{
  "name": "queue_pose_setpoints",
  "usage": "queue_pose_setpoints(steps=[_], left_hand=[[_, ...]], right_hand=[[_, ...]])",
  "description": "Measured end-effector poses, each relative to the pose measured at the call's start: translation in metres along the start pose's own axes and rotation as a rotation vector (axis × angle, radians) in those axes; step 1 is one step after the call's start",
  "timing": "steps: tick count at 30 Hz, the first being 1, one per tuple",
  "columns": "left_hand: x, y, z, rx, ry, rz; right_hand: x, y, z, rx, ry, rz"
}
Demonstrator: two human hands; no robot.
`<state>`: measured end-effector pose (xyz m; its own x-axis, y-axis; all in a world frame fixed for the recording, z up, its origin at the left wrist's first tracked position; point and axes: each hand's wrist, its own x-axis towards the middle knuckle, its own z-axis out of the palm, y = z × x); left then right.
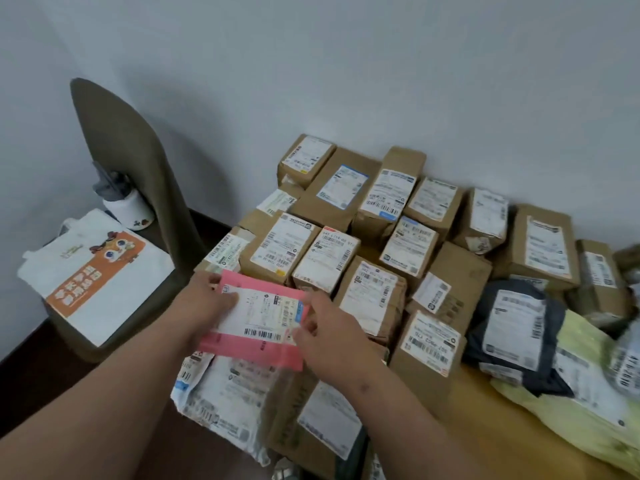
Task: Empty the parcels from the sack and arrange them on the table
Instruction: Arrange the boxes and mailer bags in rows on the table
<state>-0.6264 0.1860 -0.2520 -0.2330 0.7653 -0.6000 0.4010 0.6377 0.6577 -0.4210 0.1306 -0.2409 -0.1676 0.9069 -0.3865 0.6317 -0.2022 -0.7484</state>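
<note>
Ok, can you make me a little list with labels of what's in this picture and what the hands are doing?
held parcel: pink parcel, flat, white label facing up
left hand: grip on the pink parcel's left edge
right hand: grip on its right edge
table: many brown boxes packed close, most labels up
soft bags: dark bag, pale green bag
beside table: chair with a white bag

Domestic room, plain pale wall (pixel 381 64) behind, dark wood floor (pixel 31 368), upholstered chair (pixel 131 174) at left held a printed bag (pixel 97 271), labelled parcels (pixel 346 220) covered the table (pixel 485 393).
</note>
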Motion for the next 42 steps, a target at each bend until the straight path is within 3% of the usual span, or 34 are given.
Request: queue_pose_setpoints(steps=[5, 9, 12, 17, 25, 34, 38, 42], left_hand=[[0.027, -0.009, 0.004, 0.143, 0.062, 0.031], [0.041, -0.016, 0.013, 0.332, 0.131, 0.213], [0.051, -0.024, 0.018, 0.592, 0.088, 0.352], [0.06, -0.028, 0.025, 0.629, -0.1, 0.356], [0.05, -0.011, 0.029, 0.444, 0.187, 0.619], [0.017, 0.013, 0.059, 0.412, 0.19, 0.658], [0.002, -0.009, 0.045, 0.629, 0.32, 0.658], [-0.008, -0.048, 0.026, 0.834, 0.34, 0.481]], right_hand=[[0.017, -0.015, 0.041, -0.419, -0.078, -0.038], [0.024, -0.015, 0.058, -0.636, -0.096, -0.048], [0.028, -0.009, 0.064, -0.718, -0.095, -0.021], [0.032, -0.006, 0.07, -0.799, -0.098, -0.024], [0.025, -0.014, 0.052, -0.685, 0.019, -0.022], [-0.012, 0.0, 0.02, -0.606, 0.081, -0.039], [-0.015, 0.001, 0.04, -0.667, 0.054, -0.108], [0.003, -0.006, 0.061, -0.759, 0.027, -0.147]])
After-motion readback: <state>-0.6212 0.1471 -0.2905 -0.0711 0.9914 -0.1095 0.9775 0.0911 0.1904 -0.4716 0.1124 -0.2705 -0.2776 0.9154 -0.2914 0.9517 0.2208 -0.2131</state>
